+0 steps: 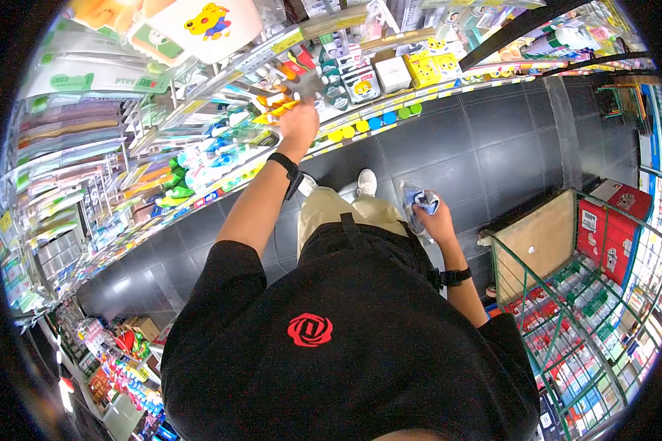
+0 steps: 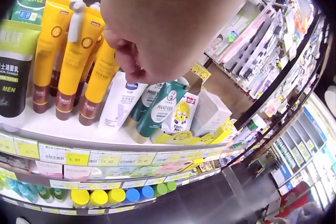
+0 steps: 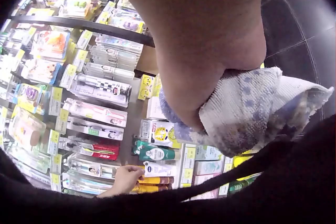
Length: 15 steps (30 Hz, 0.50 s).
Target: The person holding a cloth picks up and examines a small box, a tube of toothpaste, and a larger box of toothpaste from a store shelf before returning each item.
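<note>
Shop aisle: dark tiled floor [image 1: 463,176], with stocked shelving along the far and left sides. At the right, a tan board [image 1: 533,242] stands upright beside a red carton [image 1: 599,235].

Person: black shirt [image 1: 390,353] bearing a red emblem [image 1: 310,329], pale trousers [image 1: 320,213], white shoes [image 1: 368,182], and a black strap on each wrist.

Left hand [image 1: 299,123]: extended to the far shelf [image 2: 73,128], well apart from the other hand. Fingers bent, lying at the tops of the yellow tubes [image 2: 76,71] and the white tube [image 2: 121,106]; whether they pinch either cannot be told, the contact being hidden in the left wrist view and blurred in the head view.

Right hand [image 1: 434,218]: out at the right, above the floor, gripping a blue-and-white cloth [image 3: 244,108]. Cloth bunched, its loose end spilling out past the hand.

Shelf stock, left to right: one dark tube with a lime top [image 2: 14,71], marked MEN; yellow tubes, brown caps down, standing in a group; white tube with purple print, just right of these; green tubes [image 2: 161,111], leaning; cartoon-printed pack [image 2: 182,115]; white box [image 2: 211,109], at the right.

Shelf edge: row of price labels [image 2: 77,157]. Lower tier: yellow caps [image 2: 98,198], then blue caps [image 2: 132,195], then green caps [image 2: 161,190] at the right.
</note>
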Motion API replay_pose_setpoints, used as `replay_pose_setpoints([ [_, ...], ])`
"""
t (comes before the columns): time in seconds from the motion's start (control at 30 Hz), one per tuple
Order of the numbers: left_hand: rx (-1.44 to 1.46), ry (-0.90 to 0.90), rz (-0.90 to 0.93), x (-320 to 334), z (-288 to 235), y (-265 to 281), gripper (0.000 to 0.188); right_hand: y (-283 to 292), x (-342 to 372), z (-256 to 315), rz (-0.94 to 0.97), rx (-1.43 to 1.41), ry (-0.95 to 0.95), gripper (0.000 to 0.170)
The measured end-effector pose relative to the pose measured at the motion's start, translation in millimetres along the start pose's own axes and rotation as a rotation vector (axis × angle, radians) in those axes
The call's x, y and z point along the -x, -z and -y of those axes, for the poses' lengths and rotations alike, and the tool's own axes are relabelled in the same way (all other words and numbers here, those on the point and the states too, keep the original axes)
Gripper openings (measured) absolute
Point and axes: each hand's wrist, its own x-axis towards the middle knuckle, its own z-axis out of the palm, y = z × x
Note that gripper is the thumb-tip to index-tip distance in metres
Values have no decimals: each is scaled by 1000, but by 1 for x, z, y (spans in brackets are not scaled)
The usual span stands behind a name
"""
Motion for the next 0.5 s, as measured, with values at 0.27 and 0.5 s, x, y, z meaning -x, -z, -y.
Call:
replay_pose_setpoints([
  [0.27,-46,-42,68,-7,4,-15,19,-1,4,4,-16,39,-9,46],
  [0.5,31,-35,21,20,0,20,13,-3,1,1,17,30,-5,45],
])
